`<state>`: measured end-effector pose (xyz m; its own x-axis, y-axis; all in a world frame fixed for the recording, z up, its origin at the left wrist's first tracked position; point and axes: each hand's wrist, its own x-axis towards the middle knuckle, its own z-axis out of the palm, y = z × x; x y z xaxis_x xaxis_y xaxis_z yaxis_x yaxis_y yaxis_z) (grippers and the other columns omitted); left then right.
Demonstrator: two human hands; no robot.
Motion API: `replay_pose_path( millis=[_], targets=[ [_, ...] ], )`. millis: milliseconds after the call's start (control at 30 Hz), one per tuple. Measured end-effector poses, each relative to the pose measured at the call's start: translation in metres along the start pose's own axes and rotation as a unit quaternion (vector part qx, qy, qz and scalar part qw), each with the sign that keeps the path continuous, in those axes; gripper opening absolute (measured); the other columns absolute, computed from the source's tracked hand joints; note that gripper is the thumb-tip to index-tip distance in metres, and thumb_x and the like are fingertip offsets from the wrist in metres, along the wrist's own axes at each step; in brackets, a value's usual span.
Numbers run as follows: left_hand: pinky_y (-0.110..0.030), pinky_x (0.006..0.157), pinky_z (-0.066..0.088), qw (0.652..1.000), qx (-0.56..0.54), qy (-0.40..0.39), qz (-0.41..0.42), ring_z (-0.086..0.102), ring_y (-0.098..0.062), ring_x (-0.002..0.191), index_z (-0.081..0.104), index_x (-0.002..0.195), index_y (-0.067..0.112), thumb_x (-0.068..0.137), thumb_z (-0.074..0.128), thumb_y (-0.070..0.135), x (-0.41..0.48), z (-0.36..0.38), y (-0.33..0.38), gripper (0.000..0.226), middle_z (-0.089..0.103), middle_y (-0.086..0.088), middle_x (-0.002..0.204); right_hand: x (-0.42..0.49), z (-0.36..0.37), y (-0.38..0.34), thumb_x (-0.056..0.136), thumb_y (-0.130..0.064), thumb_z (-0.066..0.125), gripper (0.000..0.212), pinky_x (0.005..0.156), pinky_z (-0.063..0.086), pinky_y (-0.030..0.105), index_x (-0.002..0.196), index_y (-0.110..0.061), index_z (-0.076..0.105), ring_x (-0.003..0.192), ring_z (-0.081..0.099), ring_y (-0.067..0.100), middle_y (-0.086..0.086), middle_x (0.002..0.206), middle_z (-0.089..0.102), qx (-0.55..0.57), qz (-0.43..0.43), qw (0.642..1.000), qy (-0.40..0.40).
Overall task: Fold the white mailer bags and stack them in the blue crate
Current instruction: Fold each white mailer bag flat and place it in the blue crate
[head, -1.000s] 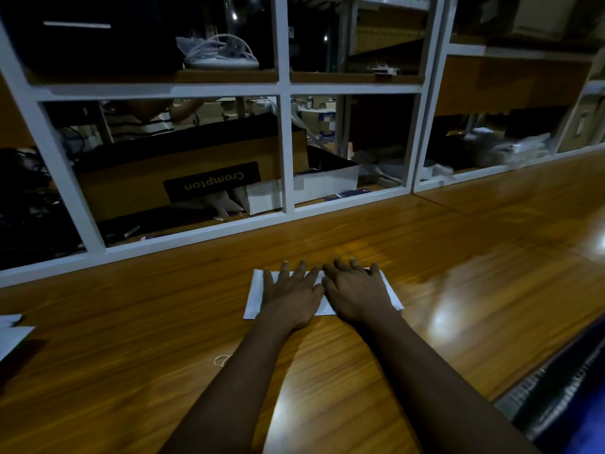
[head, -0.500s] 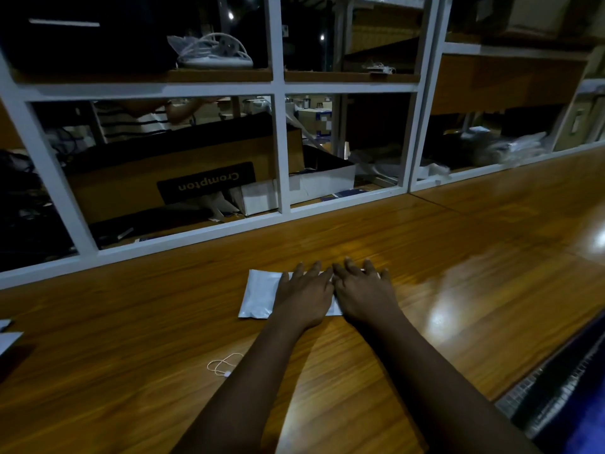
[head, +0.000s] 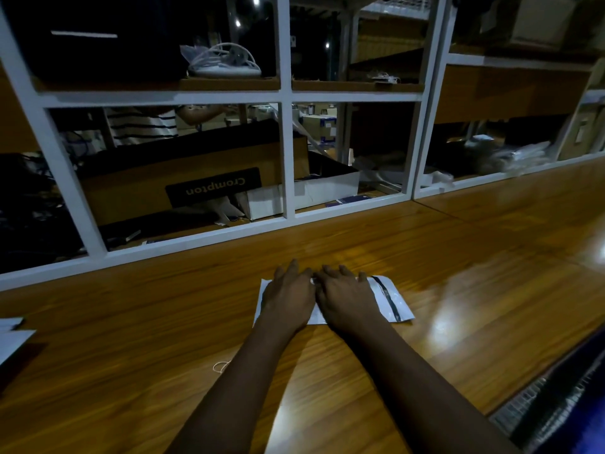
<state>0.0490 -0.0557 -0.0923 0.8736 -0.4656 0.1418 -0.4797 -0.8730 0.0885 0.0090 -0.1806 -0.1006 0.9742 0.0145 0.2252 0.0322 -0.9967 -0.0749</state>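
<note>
A white mailer bag (head: 394,301) lies flat on the wooden table (head: 131,339), with a dark adhesive strip showing near its right end. My left hand (head: 289,298) presses on the bag's left part with its fingers spread flat. Beside it, touching at the fingertips, my right hand (head: 345,298) presses on the bag's middle, also flat. At the bottom right corner a blue crate (head: 569,404) shows only its edge and meshed wall. More white mailer bags (head: 13,339) lie at the table's left edge.
A white-framed shelf unit (head: 286,152) runs along the back of the table, with a brown Crompton box (head: 209,181) and white boxes behind it. A person in a striped shirt (head: 140,126) stands beyond the shelves. A small white loop of string (head: 222,367) lies near my left forearm.
The bag's right end with the dark strip now lies uncovered to the right of my right hand. Both hands stay pressed side by side on the bag.
</note>
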Motion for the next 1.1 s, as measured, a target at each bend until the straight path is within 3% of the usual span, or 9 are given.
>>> replay_pose_path(
  millis=[100, 200, 400, 533, 700, 800, 900, 1000, 1100],
  targets=[
    [-0.044, 0.122, 0.010, 0.997, -0.007, -0.066, -0.027, 0.005, -0.028, 0.152, 0.015, 0.157, 0.028, 0.107, 0.019, 0.041, 0.003, 0.012, -0.017, 0.051, 0.005, 0.000, 0.166, 0.002, 0.001, 0.003, 0.087, -0.055, -0.008, 0.082, 0.113, 0.015, 0.068, 0.154, -0.028, 0.030, 0.147, 0.025, 0.034, 0.002, 0.162, 0.028, -0.006, -0.019, 0.999, -0.044],
    [-0.048, 0.122, 0.004, 0.995, 0.015, -0.095, -0.034, -0.005, -0.030, 0.152, 0.004, 0.157, 0.033, 0.107, 0.013, 0.045, 0.005, 0.015, -0.021, 0.053, -0.007, 0.004, 0.166, 0.003, 0.003, 0.004, 0.072, -0.058, -0.018, 0.098, 0.112, 0.012, 0.071, 0.158, -0.031, 0.019, 0.150, 0.017, 0.037, 0.002, 0.166, 0.018, -0.030, -0.028, 0.998, -0.053],
    [-0.048, 0.122, 0.000, 0.994, 0.012, -0.102, -0.036, -0.008, -0.031, 0.151, 0.000, 0.157, 0.035, 0.106, 0.011, 0.045, 0.000, 0.010, -0.018, 0.053, -0.010, 0.003, 0.166, 0.003, 0.003, 0.005, 0.095, -0.050, 0.003, 0.069, 0.113, 0.009, 0.071, 0.160, -0.029, 0.013, 0.152, 0.010, 0.037, 0.003, 0.168, 0.010, -0.028, -0.022, 0.996, -0.083],
    [-0.046, 0.122, -0.002, 0.994, -0.018, -0.102, -0.040, -0.009, -0.030, 0.152, 0.002, 0.157, 0.036, 0.106, 0.011, 0.045, -0.003, 0.005, -0.018, 0.052, -0.009, 0.003, 0.166, 0.005, 0.002, 0.006, 0.102, -0.054, 0.014, 0.061, 0.116, 0.008, 0.066, 0.159, -0.032, 0.017, 0.153, 0.010, 0.034, 0.002, 0.168, 0.011, 0.000, 0.000, 0.996, -0.085],
    [-0.045, 0.123, -0.003, 0.993, -0.023, -0.109, -0.049, -0.011, -0.030, 0.151, 0.001, 0.157, 0.036, 0.106, 0.011, 0.048, -0.007, 0.002, -0.019, 0.053, -0.012, -0.001, 0.165, -0.003, 0.001, 0.034, 0.076, -0.077, -0.018, 0.102, 0.117, 0.018, 0.057, 0.157, -0.032, 0.022, 0.150, 0.015, 0.041, 0.008, 0.167, 0.015, -0.038, 0.014, 0.995, -0.086],
    [-0.045, 0.123, -0.003, 0.992, -0.027, -0.110, -0.053, -0.010, -0.030, 0.151, 0.002, 0.157, 0.036, 0.106, 0.012, 0.048, -0.007, 0.000, -0.017, 0.054, -0.011, -0.003, 0.165, -0.006, -0.001, 0.051, 0.101, -0.057, 0.015, 0.063, 0.117, 0.017, 0.063, 0.158, -0.029, 0.019, 0.150, 0.010, 0.044, 0.010, 0.167, 0.010, -0.041, 0.048, 0.992, -0.111],
    [-0.047, 0.123, -0.002, 0.993, -0.017, -0.105, -0.055, -0.008, -0.029, 0.152, 0.004, 0.158, 0.034, 0.106, 0.012, 0.047, -0.011, 0.000, -0.015, 0.054, -0.006, -0.003, 0.166, -0.013, -0.004, 0.048, 0.105, -0.049, 0.022, 0.057, 0.118, 0.011, 0.060, 0.157, -0.027, 0.024, 0.151, 0.011, 0.040, 0.007, 0.167, 0.016, 0.004, 0.083, 0.993, -0.084],
    [-0.052, 0.122, 0.004, 0.998, 0.014, -0.028, -0.056, 0.007, -0.029, 0.152, 0.022, 0.156, 0.028, 0.106, 0.020, 0.042, -0.020, -0.005, -0.012, 0.052, 0.014, -0.002, 0.165, -0.023, -0.008, 0.043, 0.106, -0.040, 0.024, 0.048, 0.118, 0.014, 0.062, 0.146, -0.022, 0.043, 0.148, 0.022, 0.038, 0.007, 0.158, 0.035, -0.003, 0.080, 0.997, -0.005],
    [-0.052, 0.118, 0.014, 0.996, 0.038, 0.078, 0.009, 0.023, -0.027, 0.148, 0.037, 0.150, 0.022, 0.106, 0.027, 0.035, -0.027, -0.010, 0.013, 0.046, 0.033, 0.000, 0.158, -0.036, -0.009, 0.042, 0.100, -0.045, 0.006, 0.064, 0.116, 0.016, 0.062, 0.150, -0.019, 0.036, 0.149, 0.019, 0.036, 0.007, 0.161, 0.028, -0.026, 0.062, 0.998, -0.008]
  ],
)
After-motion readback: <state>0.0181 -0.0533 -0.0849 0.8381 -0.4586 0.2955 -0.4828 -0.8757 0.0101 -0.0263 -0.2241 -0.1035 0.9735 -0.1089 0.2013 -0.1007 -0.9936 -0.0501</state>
